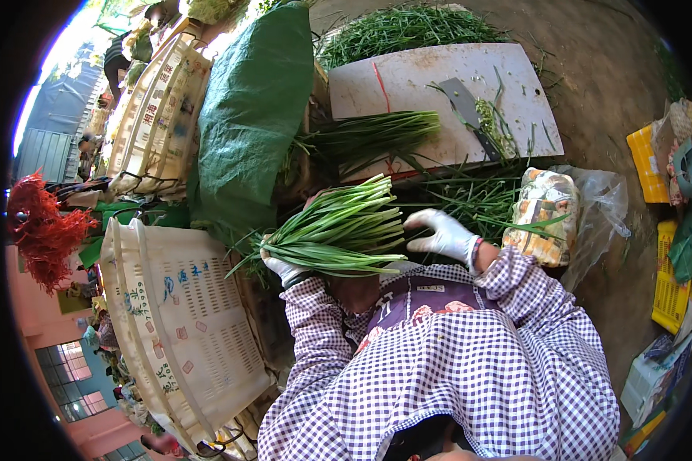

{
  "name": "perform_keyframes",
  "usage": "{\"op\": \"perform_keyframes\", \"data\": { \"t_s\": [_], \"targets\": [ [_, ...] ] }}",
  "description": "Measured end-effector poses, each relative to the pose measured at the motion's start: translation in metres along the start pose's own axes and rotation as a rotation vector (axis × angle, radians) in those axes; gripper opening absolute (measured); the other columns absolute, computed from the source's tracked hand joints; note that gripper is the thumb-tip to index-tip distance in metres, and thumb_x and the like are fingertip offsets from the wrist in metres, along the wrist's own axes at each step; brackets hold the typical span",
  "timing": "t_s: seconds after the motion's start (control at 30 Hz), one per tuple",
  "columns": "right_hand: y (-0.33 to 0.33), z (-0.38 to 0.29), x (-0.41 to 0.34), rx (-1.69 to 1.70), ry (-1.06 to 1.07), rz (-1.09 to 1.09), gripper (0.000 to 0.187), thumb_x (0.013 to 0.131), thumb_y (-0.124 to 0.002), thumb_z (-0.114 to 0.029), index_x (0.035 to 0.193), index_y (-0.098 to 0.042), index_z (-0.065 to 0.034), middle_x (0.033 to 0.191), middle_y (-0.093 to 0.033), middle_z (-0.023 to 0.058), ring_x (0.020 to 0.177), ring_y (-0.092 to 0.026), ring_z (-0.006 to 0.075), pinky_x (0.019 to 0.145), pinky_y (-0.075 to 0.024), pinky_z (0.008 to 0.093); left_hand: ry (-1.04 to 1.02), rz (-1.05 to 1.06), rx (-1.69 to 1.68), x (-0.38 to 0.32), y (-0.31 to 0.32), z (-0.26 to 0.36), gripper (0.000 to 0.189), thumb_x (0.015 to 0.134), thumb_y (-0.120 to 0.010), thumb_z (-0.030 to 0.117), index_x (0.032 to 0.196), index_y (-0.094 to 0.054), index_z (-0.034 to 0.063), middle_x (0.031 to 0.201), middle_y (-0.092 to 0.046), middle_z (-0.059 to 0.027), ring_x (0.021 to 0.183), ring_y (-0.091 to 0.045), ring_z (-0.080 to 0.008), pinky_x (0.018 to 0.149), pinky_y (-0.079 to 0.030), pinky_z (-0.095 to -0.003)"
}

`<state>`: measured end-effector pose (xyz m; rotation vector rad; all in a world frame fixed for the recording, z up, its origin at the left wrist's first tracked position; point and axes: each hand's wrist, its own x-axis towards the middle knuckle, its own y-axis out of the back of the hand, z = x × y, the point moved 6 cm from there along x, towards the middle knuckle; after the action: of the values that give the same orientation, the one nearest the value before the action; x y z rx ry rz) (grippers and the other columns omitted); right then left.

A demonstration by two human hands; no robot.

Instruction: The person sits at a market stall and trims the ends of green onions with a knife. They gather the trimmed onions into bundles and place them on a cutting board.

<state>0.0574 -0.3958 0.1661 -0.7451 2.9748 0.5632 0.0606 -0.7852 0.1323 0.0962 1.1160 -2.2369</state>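
Note:
My left hand (281, 264), in a white glove, grips a bunch of long green leaves, apparently garlic chives (346, 225), at its leafy end. The pale cut stem ends fan out to the right, over my lap. Just beyond those ends my right hand (443, 233), gloved too, is raised with fingers apart and nothing in it. Ahead lies a white board (403, 75) with another bundle of the same greens (386, 129) along its near left side. A broad-bladed knife (470, 115) rests on the board beside small pale trimmings (493, 124).
Loose leaves (415, 29) are heaped behind the board. White plastic crates (190, 311) stand at my left, near a green sheet (254, 115) and red ties (46, 230). A patterned cloth bundle (542, 213) and clear plastic bag (602, 201) lie right; yellow crates (666, 276) stand farther off.

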Motion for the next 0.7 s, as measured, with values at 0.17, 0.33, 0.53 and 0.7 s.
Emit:
{"op": "perform_keyframes", "data": {
  "t_s": [0.17, 0.33, 0.53, 0.7],
  "targets": [
    [-0.067, -0.005, 0.011, 0.891, -0.341, -0.106, 0.035, 0.084, -0.073, -0.010, 0.116, -0.064, -0.0005, 0.112, -0.067, 0.0082, 0.099, -0.062, 0.0142, 0.090, -0.0480, 0.0283, 0.004, -0.009, -0.055, 0.002, -0.002, 0.000, 0.029, 0.087, -0.048, 0.036, 0.081, -0.066, 0.0149, 0.086, -0.069, -0.0059, 0.081, -0.065, -0.0273, 0.078, -0.053, -0.0480],
    [-0.079, -0.001, 0.016, 0.987, -0.440, 0.014, 0.030, 0.084, -0.073, -0.009, 0.112, -0.067, -0.0008, 0.107, -0.069, 0.0065, 0.095, -0.063, 0.0123, 0.090, -0.0482, 0.0275, 0.044, -0.043, -0.042, 0.003, 0.002, 0.000, 0.029, 0.086, -0.047, 0.036, 0.078, -0.064, 0.0144, 0.086, -0.069, -0.0074, 0.082, -0.064, -0.0289, 0.080, -0.053, -0.0496],
    [-0.076, -0.012, 0.012, 1.074, -0.346, -0.013, 0.031, 0.085, -0.071, -0.010, 0.114, -0.065, -0.0014, 0.110, -0.068, 0.0062, 0.097, -0.062, 0.0135, 0.090, -0.0486, 0.0280, 0.057, -0.124, -0.148, 0.007, 0.003, 0.000, 0.028, 0.086, -0.050, 0.038, 0.082, -0.066, 0.0165, 0.089, -0.069, -0.0032, 0.084, -0.064, -0.0248, 0.082, -0.052, -0.0495],
    [-0.059, -0.012, 0.006, 1.160, -0.195, -0.105, 0.029, 0.086, -0.068, -0.011, 0.111, -0.062, 0.0016, 0.105, -0.066, 0.0074, 0.100, -0.061, 0.0158, 0.091, -0.0486, 0.0297, 0.045, -0.139, -0.108, 0.001, -0.003, 0.002, 0.028, 0.087, -0.050, 0.039, 0.084, -0.066, 0.0167, 0.088, -0.069, -0.0031, 0.083, -0.064, -0.0249, 0.081, -0.053, -0.0489]
  ]
}}
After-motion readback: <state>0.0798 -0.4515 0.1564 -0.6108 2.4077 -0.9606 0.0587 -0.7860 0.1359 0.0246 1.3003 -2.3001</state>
